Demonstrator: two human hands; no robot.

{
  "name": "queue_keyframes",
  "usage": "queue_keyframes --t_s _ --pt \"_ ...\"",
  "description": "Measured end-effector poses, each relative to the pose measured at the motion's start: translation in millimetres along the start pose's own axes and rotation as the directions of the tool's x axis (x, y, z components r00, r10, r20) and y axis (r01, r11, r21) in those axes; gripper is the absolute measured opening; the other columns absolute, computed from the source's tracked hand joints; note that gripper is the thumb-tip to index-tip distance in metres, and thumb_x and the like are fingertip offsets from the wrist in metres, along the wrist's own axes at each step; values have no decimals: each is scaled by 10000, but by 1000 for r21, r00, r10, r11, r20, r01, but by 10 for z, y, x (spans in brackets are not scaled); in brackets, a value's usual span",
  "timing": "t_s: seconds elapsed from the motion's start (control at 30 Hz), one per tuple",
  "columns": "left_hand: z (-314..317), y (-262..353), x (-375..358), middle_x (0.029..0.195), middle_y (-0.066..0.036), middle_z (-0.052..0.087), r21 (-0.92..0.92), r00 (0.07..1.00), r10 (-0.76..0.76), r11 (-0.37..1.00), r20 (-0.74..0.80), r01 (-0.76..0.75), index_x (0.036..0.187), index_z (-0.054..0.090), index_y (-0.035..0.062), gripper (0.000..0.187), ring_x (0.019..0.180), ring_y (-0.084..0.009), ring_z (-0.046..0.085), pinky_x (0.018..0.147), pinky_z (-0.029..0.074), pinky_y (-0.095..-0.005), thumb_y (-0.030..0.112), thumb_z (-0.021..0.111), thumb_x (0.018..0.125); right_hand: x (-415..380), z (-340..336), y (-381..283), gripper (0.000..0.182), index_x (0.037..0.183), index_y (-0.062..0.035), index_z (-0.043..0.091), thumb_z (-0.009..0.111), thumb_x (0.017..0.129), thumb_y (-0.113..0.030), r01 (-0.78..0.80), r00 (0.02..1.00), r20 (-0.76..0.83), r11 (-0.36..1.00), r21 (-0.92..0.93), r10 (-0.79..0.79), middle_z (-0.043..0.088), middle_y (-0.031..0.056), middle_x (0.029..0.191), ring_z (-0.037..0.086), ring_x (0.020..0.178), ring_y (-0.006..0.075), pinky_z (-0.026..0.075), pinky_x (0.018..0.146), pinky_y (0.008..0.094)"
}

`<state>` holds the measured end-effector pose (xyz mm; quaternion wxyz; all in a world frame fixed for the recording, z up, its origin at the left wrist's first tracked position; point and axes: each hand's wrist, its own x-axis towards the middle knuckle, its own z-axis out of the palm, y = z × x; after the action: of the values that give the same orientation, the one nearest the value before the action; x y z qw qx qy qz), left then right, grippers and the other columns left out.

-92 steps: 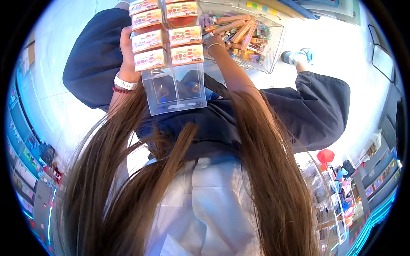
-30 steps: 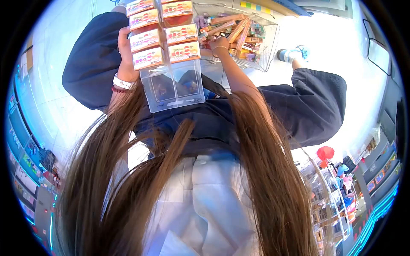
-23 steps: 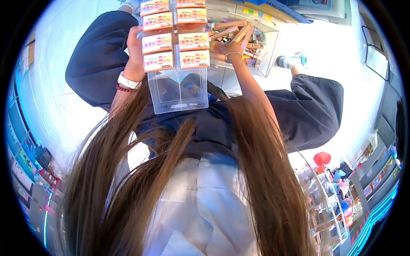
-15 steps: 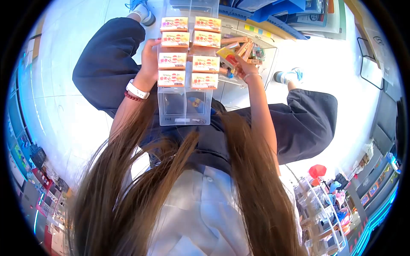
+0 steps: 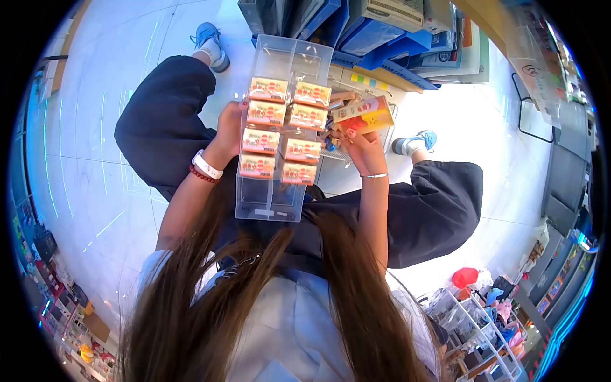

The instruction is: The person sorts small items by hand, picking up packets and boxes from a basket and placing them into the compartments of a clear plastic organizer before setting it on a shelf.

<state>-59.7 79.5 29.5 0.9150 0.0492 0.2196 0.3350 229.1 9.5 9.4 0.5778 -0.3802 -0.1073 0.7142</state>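
A clear plastic tray [image 5: 270,198] with a middle divider is tilted up in front of my lap. Two columns of small printed boxes [image 5: 266,113], orange and white, sit inside it. Wrapped around the tray's left side is my left hand [image 5: 230,129], its fingertips partly hidden behind the plastic. To the right of the tray, my right hand [image 5: 365,148] grips a yellow-and-red printed box [image 5: 364,117] from below. Beneath that hand, a wire basket [image 5: 333,155] holds several small packages, largely covered by the hand and box.
Blue file holders [image 5: 375,37] packed with papers stand on a low shelf just beyond the tray. At the lower right is a white wire rack [image 5: 477,318] with mixed goods. My shoes [image 5: 417,142] rest on the tiled floor [image 5: 89,172] on either side.
My right hand has lifted the yellow-and-red box up from over the basket, and its printed face now shows more. The tray appears lower in view and slightly turned, still held by my left hand.
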Motion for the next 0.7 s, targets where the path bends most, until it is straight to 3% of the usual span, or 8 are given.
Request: queue_keyframes --t_s 0.13,0.33,0.47,0.53,0.57,0.63,0.67,0.7 --pt "-29 -27 -15 1142 -152 561 21 988 49 998 144 -52 1208 454 8 495 1019 -270 567 882 445 -407 290 430 803 -95 234 -196 436 1153 -9 467 630 756 69 108 994 -19 988 -110 -111 561 93 1084 547 1032 232 459 881 365" --pt "-20 -22 -15 1135 -138 564 25 999 -33 999 13 33 1210 452 15 488 999 -257 574 875 447 -394 306 427 819 -112 324 -216 425 1166 -11 445 613 779 37 153 987 -28 978 -140 -159 554 117 1100 566 996 237 496 832 355" --pt "-59 -22 7 1144 -133 557 23 998 -35 999 56 34 1213 449 19 489 1017 -253 561 889 433 -394 312 430 822 -111 341 -213 406 1167 -2 439 606 797 15 141 988 -40 982 -122 -147 563 129 1084 581 977 248 500 835 368" --pt "65 -16 -36 1156 -129 546 94 999 9 996 31 -11 1215 446 24 488 1047 -252 542 911 414 -395 313 433 822 -106 411 -238 366 1161 0 448 596 830 -48 176 984 -7 974 -144 -179 569 140 1076 595 948 261 502 834 383" --pt "127 -43 -82 1166 -128 538 292 995 99 952 -19 -89 1216 446 28 487 1062 -255 530 921 402 -398 312 435 821 -115 438 -254 366 1161 0 448 596 830 -48 159 987 -11 977 -144 -163 569 140 1076 595 948 261 502 834 383" --pt "7 -22 -30 1161 -129 542 66 1000 7 998 -4 -7 1212 447 28 487 1053 -259 537 914 410 -403 316 436 819 -111 465 -297 343 1149 20 458 588 844 -66 101 995 -8 993 -63 -101 569 146 1088 595 954 264 516 793 375" --pt "-44 -40 -30 1157 -133 544 155 998 59 987 -29 -54 1207 450 26 490 1044 -264 543 908 416 -407 319 436 815 -107 442 -290 319 1137 -14 481 565 876 -176 130 991 -2 982 -134 -132 562 133 1098 596 917 264 498 827 403" --pt "-59 -11 13 1145 -139 555 -56 999 -40 998 24 41 1192 467 23 485 1030 -270 553 902 423 -408 314 436 805 -112 417 -306 319 1137 -14 481 565 876 -176 126 992 -11 983 -135 -128 562 133 1098 596 917 264 498 827 403"
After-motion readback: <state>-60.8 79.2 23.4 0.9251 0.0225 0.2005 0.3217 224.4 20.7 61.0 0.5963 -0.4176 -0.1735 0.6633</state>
